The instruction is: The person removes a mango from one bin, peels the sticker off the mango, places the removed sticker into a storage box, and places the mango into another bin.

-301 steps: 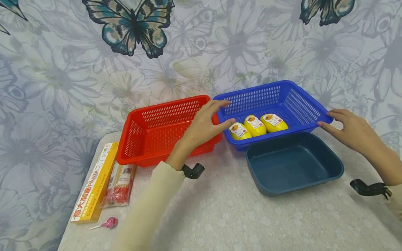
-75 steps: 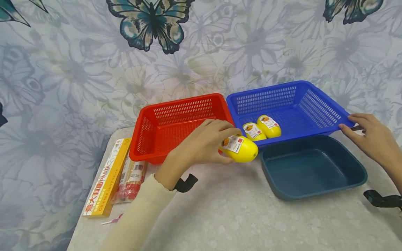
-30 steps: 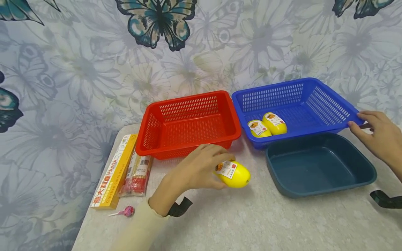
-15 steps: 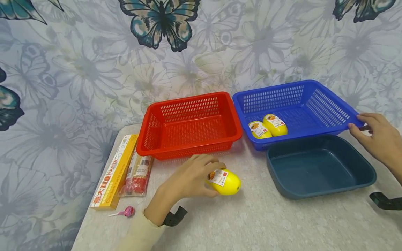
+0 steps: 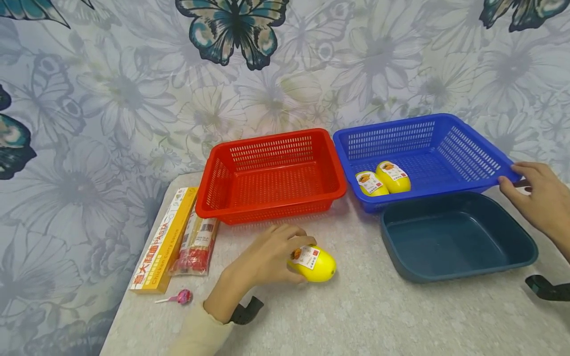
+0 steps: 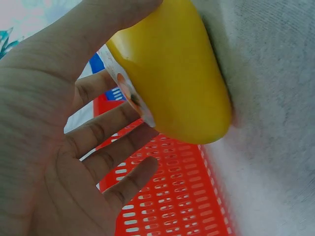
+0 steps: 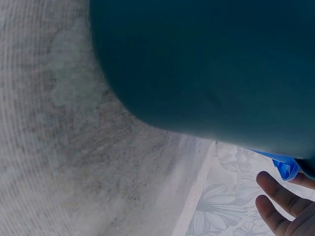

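Blue basket (image 5: 427, 170): two yellow ovoids (image 5: 394, 180); left fingers (image 5: 303, 241) grip third ovoid (image 5: 321, 268).

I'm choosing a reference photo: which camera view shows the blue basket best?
Head view: the blue basket shows almost whole, interior included. The left wrist view catches slivers past the left hand; the right wrist view, just an edge.

Indoor spot, homelike though exact kind of room unclear, wall covering (image 5: 147, 89) of grey flowers (image 5: 378, 49) and teal butterflies (image 5: 236, 32), pale faintly patterned desk (image 5: 356, 316) close against it, plastic red basket (image 5: 276, 210), plastic blue basket (image 5: 418, 165), pasta box (image 5: 165, 240), pink lollipop (image 5: 184, 296)
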Available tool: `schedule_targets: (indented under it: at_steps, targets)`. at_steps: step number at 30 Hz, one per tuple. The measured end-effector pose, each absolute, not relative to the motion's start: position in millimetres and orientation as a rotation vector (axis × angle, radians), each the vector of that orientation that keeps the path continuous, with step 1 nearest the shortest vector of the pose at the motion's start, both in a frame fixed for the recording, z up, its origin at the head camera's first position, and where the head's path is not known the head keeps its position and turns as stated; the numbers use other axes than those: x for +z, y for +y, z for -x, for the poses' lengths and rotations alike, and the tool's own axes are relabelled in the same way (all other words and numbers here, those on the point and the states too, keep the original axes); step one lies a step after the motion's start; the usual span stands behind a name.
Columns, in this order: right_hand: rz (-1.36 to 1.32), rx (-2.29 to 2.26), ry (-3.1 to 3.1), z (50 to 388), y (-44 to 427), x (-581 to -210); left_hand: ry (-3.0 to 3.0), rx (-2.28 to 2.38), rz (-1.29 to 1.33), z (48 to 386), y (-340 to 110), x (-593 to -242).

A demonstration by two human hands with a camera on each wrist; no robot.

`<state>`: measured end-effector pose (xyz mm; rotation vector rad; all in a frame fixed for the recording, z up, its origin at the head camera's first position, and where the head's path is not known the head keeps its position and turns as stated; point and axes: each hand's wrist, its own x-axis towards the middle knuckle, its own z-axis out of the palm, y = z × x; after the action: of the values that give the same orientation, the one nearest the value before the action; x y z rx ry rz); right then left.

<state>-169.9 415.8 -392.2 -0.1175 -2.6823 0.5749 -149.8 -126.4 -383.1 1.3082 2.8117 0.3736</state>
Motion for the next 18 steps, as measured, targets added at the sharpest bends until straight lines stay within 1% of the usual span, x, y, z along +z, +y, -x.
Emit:
schedule_targets:
  at_steps: [18]
  targets:
    - [0.116,0.623,-2.631,172,413,-397,2.758,0.575,-1.256,147,-133,-397]
